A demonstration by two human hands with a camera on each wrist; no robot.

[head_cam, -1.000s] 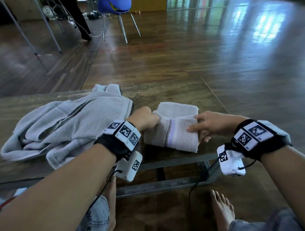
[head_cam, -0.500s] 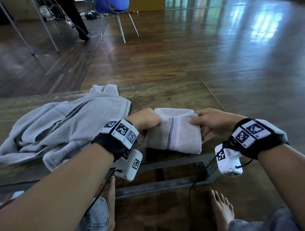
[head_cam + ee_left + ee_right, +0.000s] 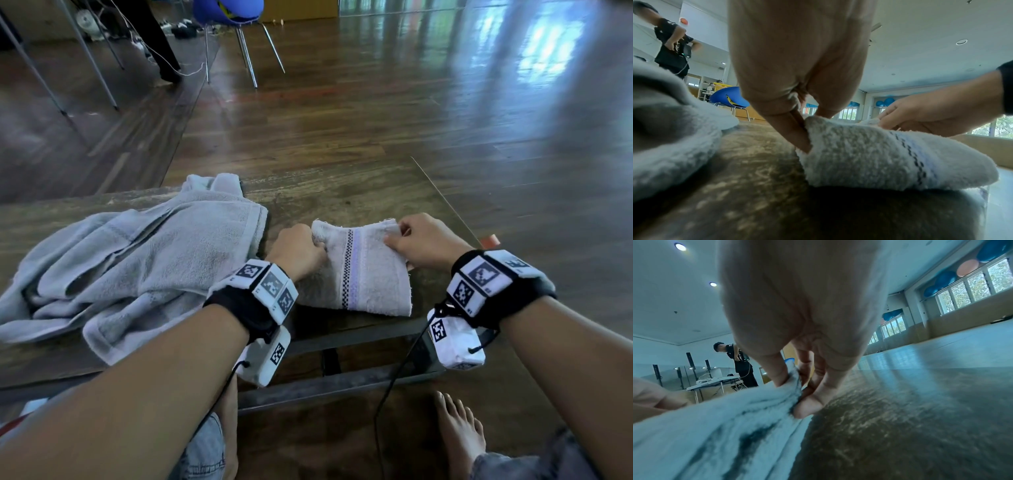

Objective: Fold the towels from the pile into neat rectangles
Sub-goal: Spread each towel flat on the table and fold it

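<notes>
A small white towel with a checkered black and lilac stripe lies folded on the wooden table, near its front right corner. My left hand pinches the towel's far left corner. My right hand pinches the far right corner between thumb and fingers. In the left wrist view the towel lies doubled over on the tabletop. A rumpled pile of grey towels lies to the left, just beside my left hand.
The table's right edge runs close past my right hand, and its front edge lies just below the towel. A blue chair stands on the floor beyond. A person in black stands at the back left. My bare foot rests under the table.
Both hands have carried the towel's near edge away from me, over to its far side, so the towel now lies folded once more. The grey pile has not moved.
</notes>
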